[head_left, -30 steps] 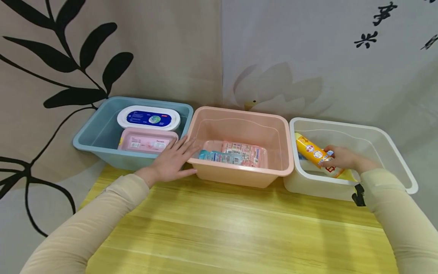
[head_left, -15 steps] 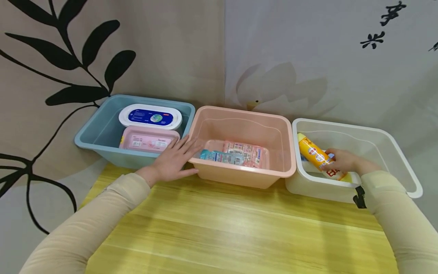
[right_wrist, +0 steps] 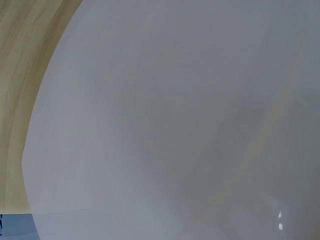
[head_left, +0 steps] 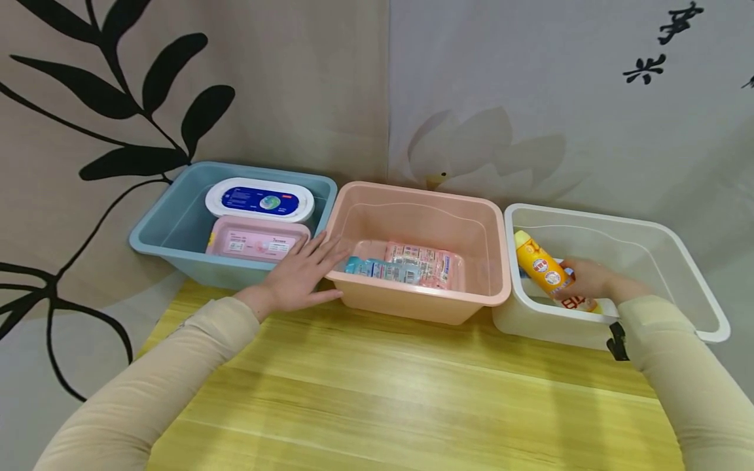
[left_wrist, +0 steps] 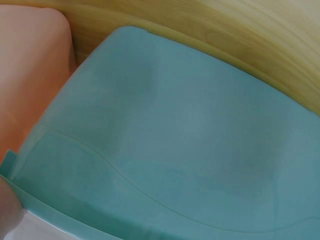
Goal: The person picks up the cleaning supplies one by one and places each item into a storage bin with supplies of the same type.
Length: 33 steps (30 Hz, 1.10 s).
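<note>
In the head view my right hand [head_left: 588, 278] reaches into the white bin [head_left: 654, 229] and grips an orange-yellow bottle [head_left: 538, 263] with a pale yellow cap. The bottle lies tilted, cap toward the far left, its lower part partly covered by my fingers. My left hand [head_left: 297, 275] lies with fingers spread across the neighbouring rims of the blue bin [head_left: 167, 252] and the pink bin [head_left: 412, 304]. A bit of that hand [left_wrist: 9, 210] shows at the blue bin's rim in the left wrist view. Only the white bin's outer wall [right_wrist: 150, 125] fills most of the right wrist view.
Inside the blue bin are a white tub [head_left: 259, 199] with a blue label and a pink box [head_left: 256, 239]. A blue-labelled clear bottle [head_left: 383, 270] and a pink-printed packet [head_left: 432, 261] lie in the pink bin. All bins stand on a wooden table [head_left: 412, 392] against a printed curtain [head_left: 306, 85].
The view has shifted slightly. My right hand and the bottle have sunk a little within the white bin. My left hand stays at the rims.
</note>
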{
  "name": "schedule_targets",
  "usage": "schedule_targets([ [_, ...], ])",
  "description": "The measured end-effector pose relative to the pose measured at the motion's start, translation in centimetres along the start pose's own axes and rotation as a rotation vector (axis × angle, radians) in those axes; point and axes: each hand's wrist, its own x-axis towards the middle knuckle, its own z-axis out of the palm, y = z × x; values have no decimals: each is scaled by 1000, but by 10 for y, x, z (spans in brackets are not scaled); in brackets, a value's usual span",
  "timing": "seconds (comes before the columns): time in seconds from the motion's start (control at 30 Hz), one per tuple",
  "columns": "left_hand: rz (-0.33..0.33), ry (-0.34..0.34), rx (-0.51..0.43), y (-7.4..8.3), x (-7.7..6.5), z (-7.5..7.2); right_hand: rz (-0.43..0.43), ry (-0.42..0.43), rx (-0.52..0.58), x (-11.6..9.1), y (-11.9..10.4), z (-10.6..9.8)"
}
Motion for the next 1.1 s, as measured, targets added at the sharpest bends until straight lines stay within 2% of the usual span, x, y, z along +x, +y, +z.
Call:
schedule_targets([
  [0.3, 3, 5, -1, 0, -1, 0, -14, -43, -45, 1, -5, -1],
  [0.43, -6, -6, -8, 0, -1, -1, -9, -60, 12, 4, -12, -3],
  [0.6, -10, -17, -23, 0, -1, -1, -2, -39, 88, 4, -18, -8],
  [1.1, -4, -12, -45, 0, -1, -1, 22, 8, 57, -7, -22, -14],
])
